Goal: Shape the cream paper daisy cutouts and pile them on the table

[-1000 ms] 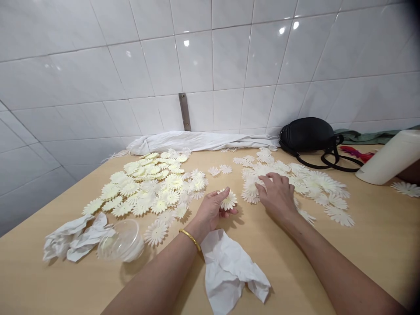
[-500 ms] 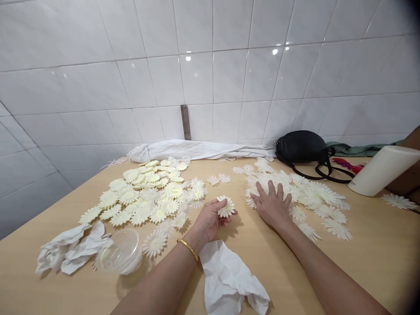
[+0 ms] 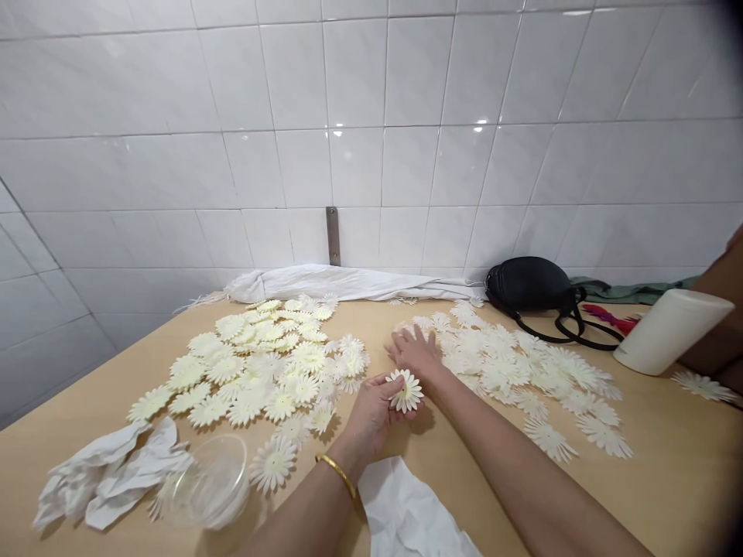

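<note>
My left hand [image 3: 370,410], with a gold bangle at the wrist, pinches a white petal flower [image 3: 406,392] with a yellowish centre above the table. Just beyond it, my right hand [image 3: 416,356] reaches palm down with fingers stretched out over small white flowers [image 3: 422,331], partly hidden under the fingers. To the right spreads a pile of white flowers [image 3: 499,356]. On the left lies a heap of cream-yellow flowers [image 3: 261,363]. One larger white flower [image 3: 274,464] rests near my left forearm.
A clear plastic bowl [image 3: 212,480] and crumpled white cloth [image 3: 110,480] stand front left; another white cloth [image 3: 409,510] lies between my forearms. At the back are a rolled white cloth [image 3: 348,284] and black bag [image 3: 528,290]. A white cylinder [image 3: 673,331] leans beside another person's arm [image 3: 720,302].
My right hand has moved left from the white pile to the small flowers beyond my left hand. My left hand still holds its flower. The view has tilted up slightly.
</note>
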{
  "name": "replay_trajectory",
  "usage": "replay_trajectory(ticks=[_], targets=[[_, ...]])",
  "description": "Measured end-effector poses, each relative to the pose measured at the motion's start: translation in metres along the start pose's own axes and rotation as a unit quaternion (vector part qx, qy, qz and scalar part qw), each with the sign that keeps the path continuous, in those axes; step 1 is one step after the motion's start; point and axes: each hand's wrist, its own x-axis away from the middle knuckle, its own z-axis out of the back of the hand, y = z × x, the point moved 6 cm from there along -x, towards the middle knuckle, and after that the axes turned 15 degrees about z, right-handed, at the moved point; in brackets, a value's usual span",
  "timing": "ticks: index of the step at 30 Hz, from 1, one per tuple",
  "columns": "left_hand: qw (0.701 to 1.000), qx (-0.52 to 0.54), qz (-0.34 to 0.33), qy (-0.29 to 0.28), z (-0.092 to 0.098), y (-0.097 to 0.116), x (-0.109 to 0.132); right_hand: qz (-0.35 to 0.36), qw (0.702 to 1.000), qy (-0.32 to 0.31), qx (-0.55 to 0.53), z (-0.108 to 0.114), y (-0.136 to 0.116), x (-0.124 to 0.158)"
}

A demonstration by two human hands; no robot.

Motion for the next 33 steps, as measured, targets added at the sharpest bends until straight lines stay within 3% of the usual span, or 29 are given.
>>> replay_trajectory(ticks=[4, 7, 9, 11, 14, 17, 23, 28, 33], targets=[[0.999, -0.033, -0.021, 0.022, 0.003, -0.003, -0.003, -0.020, 0.997, 0.070, -0.029, 0.026, 0.008, 0.032], [0.996, -0.070, -0.049, 0.041, 0.003, -0.002, -0.002, -0.001, 0.987, 0.102, -0.125, 0.035, 0.002, 0.062], [0.993, -0.087, -0.067, 0.037, 0.000, 0.000, -0.001, -0.004, 0.935, 0.142, -0.324, 0.033, -0.004, 0.078], [0.992, -0.096, -0.079, 0.033, -0.001, 0.002, 0.000, -0.021, 0.862, 0.164, -0.480, 0.027, -0.011, 0.089], [0.990, -0.103, -0.091, 0.033, -0.001, 0.005, 0.001, -0.021, 0.789, 0.153, -0.595, 0.018, -0.023, 0.094], [0.987, -0.117, -0.100, 0.043, 0.000, 0.006, 0.001, -0.021, 0.747, 0.133, -0.651, 0.011, -0.029, 0.095], [0.977, -0.176, -0.107, 0.062, -0.001, 0.004, 0.000, -0.025, 0.711, 0.113, -0.694, -0.002, -0.027, 0.101], [0.968, -0.214, -0.100, 0.087, -0.003, 0.003, 0.002, -0.001, 0.711, 0.106, -0.696, -0.005, -0.031, 0.101], [0.969, -0.202, -0.046, 0.136, 0.002, -0.001, 0.002, -0.002, 0.704, 0.109, -0.702, -0.004, -0.032, 0.100]])
